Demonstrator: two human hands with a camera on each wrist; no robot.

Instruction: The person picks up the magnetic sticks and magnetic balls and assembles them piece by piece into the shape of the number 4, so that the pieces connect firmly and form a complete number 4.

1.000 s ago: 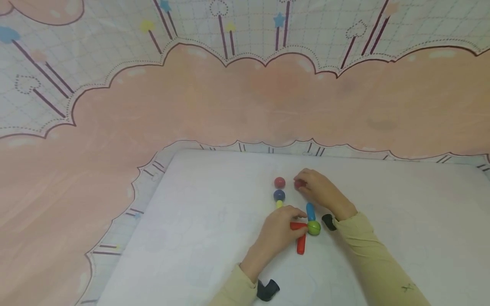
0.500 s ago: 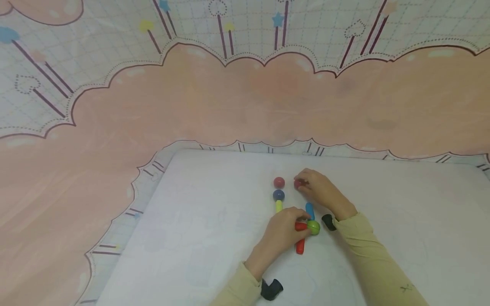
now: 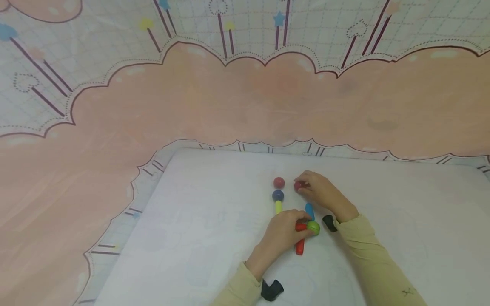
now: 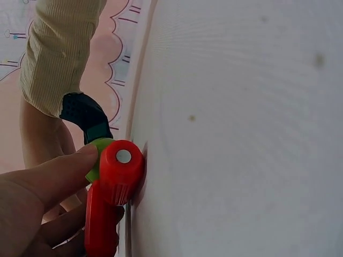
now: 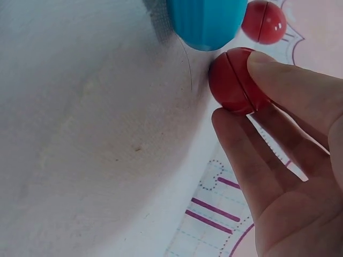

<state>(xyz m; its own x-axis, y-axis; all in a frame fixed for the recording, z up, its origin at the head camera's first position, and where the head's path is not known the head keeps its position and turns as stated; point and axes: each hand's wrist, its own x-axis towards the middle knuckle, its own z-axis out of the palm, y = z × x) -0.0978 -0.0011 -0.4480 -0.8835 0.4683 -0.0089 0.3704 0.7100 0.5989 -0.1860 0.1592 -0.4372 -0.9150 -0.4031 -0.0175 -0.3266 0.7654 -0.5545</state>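
Observation:
My left hand (image 3: 285, 229) pinches a glossy green ball (image 3: 314, 228), the thumb on its near side. A red rod (image 3: 301, 227) runs from that ball back under the hand; in the left wrist view its end (image 4: 124, 156) shows a silver disc. A second red rod (image 3: 300, 247) points toward me below it, and a blue rod (image 3: 309, 211) lies just beyond the ball. With thumb and fingertips my right hand (image 3: 321, 191) grips a red ball (image 5: 230, 80). To its left are another red ball (image 3: 279, 183), a dark blue ball (image 3: 277, 195) and a yellow rod (image 3: 278, 207), partly hidden.
All the pieces are on a white tabletop (image 3: 199, 191). Its far edge meets a pink cloud-patterned cloth (image 3: 245, 102). A black curved piece (image 3: 272, 290) sits at the left cuff, another black piece (image 3: 329, 222) at the right cuff.
My left hand has shifted slightly right, its fingers now around the green ball, and more of the yellow rod shows. My right hand stays nearly still with the red ball.

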